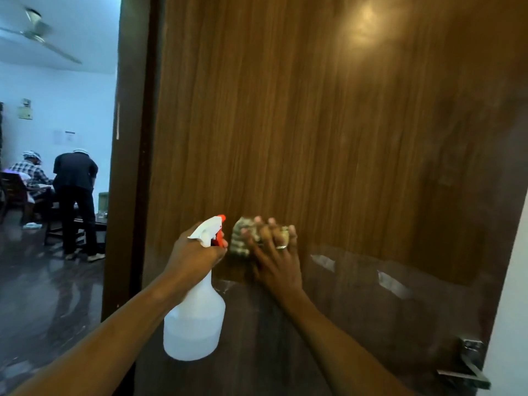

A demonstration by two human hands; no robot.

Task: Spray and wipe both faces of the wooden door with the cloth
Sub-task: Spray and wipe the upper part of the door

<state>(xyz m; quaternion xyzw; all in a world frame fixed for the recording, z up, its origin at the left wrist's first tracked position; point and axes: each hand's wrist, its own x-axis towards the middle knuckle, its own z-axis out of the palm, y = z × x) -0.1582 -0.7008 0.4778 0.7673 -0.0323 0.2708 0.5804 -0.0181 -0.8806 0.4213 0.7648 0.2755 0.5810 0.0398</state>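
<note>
Forearms: both come up from the bottom edge, left one from the lower left, right one from the middle, and they meet at the door.
Bottle [194,324]: white, translucent and upright, hanging in front of the lower door, and it hides a slice of it. Its orange-tipped nozzle points at the wood.
Left hand [197,250]: clamped round the bottle's neck just under the spray head, with fingers curled by the orange trigger [218,238].
Right hand [274,252]: fingers spread and flat, pressing the cloth onto the door, with a ring [281,247] on one finger. The fingertips are blurred.
Cloth [243,238]: pale and bunched, pinned between palm and wood, peeking out on the left of the fingers.
Hands: just beside each other at mid-height. I can't tell whether they touch.
Door [328,124]: brown, with vertical grain, and it fills most of the view. The lower band looks darker, and there's a light glare up top.
Tape [323,262]: pale scraps stuck on the door to the right of the hand.
Handle [468,364]: a metal lever, low at the door's right edge.
Wall [514,310]: a pale sliver beyond that edge.
Strip [128,167]: dark and upright, along the door's left side.
Floor [43,295]: dark and glossy through the opening on the left.
People [75,195]: two of them well back in the room, one standing and bent over, one seated.
Fan [37,32]: on the ceiling, farthest off.
</note>
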